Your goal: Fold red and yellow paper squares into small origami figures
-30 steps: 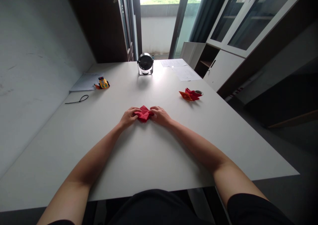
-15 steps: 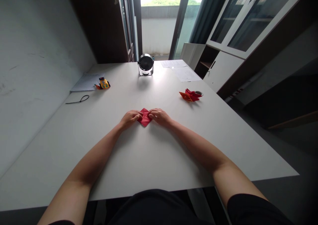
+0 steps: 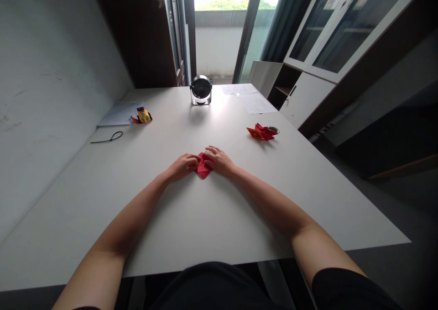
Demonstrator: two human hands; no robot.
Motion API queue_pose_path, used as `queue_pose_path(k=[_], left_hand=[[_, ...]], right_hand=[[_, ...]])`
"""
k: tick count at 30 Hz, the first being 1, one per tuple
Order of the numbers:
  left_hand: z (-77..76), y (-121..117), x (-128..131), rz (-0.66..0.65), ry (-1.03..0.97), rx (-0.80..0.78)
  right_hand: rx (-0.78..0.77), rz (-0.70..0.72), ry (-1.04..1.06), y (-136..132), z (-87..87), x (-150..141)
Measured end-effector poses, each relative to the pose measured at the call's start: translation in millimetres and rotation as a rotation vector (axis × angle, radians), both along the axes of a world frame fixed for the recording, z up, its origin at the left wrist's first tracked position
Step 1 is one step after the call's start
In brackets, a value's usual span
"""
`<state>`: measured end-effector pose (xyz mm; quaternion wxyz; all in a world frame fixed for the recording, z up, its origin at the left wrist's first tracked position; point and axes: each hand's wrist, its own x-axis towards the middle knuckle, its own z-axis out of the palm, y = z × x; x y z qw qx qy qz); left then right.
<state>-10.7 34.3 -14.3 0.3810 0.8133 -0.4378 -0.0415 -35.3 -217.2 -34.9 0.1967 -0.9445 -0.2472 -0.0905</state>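
Note:
A small folded sheet of red paper (image 3: 204,170) lies on the white table between my two hands, one corner pointing towards me. My left hand (image 3: 185,165) has its fingers closed on the paper's left side, thumb and forefinger together at its edge. Over the right side rests my right hand (image 3: 219,161), its fingers stretched out and spread, the thumb touching the paper. Creases show on the visible middle of the sheet; both side corners are partly hidden under my fingers.
Right of my hands sit red folded paper pieces (image 3: 266,133) with an orange one, beside a round grey object. A black cable tie (image 3: 111,139), a yellow toy (image 3: 143,115) and papers (image 3: 116,113) lie at left. A round black device (image 3: 201,88) stands at the back.
The red paper has shifted slightly right and towards me. My right hand's fingers have spread and lifted a little; my left hand has followed the paper's edge.

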Motion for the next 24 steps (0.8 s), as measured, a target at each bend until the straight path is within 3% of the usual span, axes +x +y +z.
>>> queue_pose_path(k=[5,10,24], left_hand=[[1.7,2,0,-0.058,-0.077,0.083],[-0.2,-4,-4,0.046,-0.125,0.145],[-4.7,-6,-5,0.149,-0.139,0.367]], right_hand=[[-0.088,-0.031,0.05,0,-2.0,1],[-0.107,-0.022,0.028,0,-4.0,1],[0.039,0.024,-0.164,-11,-0.6,3]])
